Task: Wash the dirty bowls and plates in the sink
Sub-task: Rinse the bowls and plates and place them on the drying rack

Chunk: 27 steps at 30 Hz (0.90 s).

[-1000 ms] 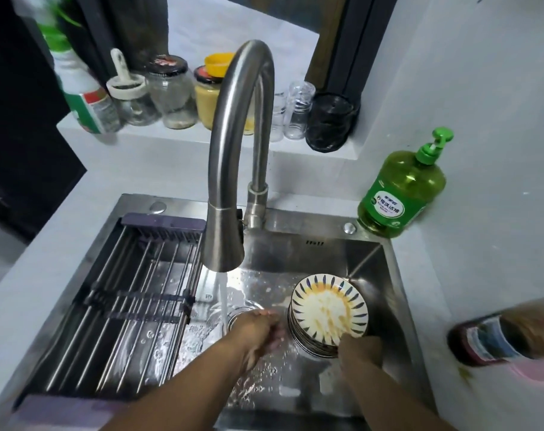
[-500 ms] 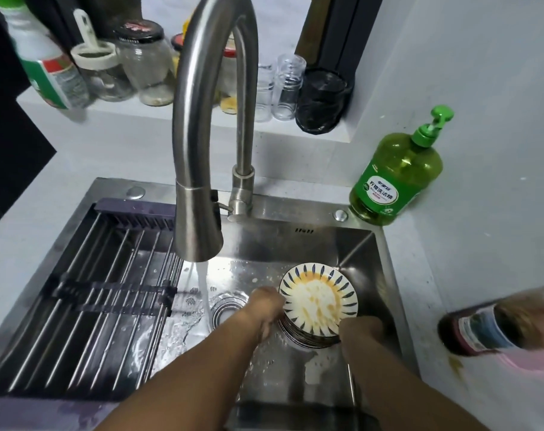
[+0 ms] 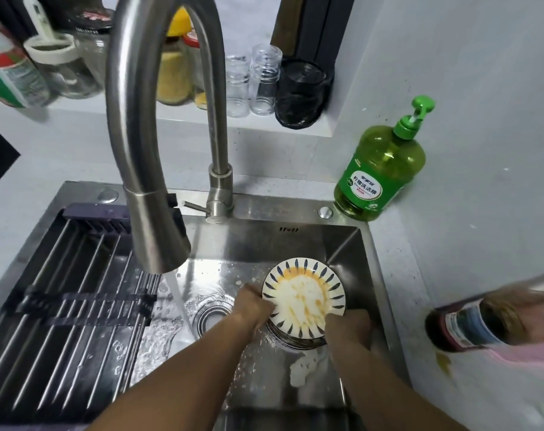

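A stack of several dirty dishes stands in the steel sink [image 3: 354, 262]. On top lies a white plate [image 3: 303, 293] with dark blue leaf marks round the rim and orange food smears. My left hand [image 3: 253, 304] grips the plate's left rim. My right hand [image 3: 350, 326] holds the stack's near right side; its fingers are hidden behind the dishes. Water runs from the tall steel faucet [image 3: 158, 231] onto the sink floor beside the drain [image 3: 213, 312], left of the dishes.
A roll-up drying rack [image 3: 65, 300] covers the sink's left half. A green dish soap pump bottle [image 3: 382, 169] stands at the back right corner. A dark bottle [image 3: 494, 318] lies blurred at the right. Jars and glasses line the shelf behind.
My left hand has moved right from near the water stream to the plate's left rim. The view has come closer to the sink. The right hand stays at the stack.
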Available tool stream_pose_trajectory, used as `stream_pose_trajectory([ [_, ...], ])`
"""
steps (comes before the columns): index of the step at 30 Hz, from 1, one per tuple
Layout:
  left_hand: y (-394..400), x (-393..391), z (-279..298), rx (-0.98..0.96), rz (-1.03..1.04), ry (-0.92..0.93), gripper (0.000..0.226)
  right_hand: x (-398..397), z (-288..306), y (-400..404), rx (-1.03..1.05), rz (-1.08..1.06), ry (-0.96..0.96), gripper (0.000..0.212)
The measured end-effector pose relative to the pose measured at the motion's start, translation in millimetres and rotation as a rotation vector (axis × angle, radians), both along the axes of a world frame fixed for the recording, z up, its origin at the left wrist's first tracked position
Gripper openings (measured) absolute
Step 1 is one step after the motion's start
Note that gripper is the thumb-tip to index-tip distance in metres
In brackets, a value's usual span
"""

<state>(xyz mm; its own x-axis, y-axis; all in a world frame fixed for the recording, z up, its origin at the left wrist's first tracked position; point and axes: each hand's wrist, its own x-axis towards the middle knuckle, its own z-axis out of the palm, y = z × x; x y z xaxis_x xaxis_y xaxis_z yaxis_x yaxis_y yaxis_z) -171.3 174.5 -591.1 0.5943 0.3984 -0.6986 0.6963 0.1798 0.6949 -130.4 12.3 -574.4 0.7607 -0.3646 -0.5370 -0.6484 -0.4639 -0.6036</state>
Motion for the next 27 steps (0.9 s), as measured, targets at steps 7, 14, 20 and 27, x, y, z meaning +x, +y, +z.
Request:
stream_pose_trajectory([
  [7,10,-34,0,-0.108,0.159,-0.055,0.033,-9,4,10,0.084,0.126,-0.073,0.019],
  [14,26,-82,16,-0.449,0.275,-0.100,0.035,-24,4,24,0.116,0.101,-0.240,0.010],
  [20,50,-120,34,-0.511,0.255,-0.071,0.027,-15,-4,26,-0.120,-0.070,-0.116,0.054],
  [27,66,-149,46,-0.402,0.300,-0.059,0.027,-19,-46,12,0.180,-0.120,0.116,0.068],
])
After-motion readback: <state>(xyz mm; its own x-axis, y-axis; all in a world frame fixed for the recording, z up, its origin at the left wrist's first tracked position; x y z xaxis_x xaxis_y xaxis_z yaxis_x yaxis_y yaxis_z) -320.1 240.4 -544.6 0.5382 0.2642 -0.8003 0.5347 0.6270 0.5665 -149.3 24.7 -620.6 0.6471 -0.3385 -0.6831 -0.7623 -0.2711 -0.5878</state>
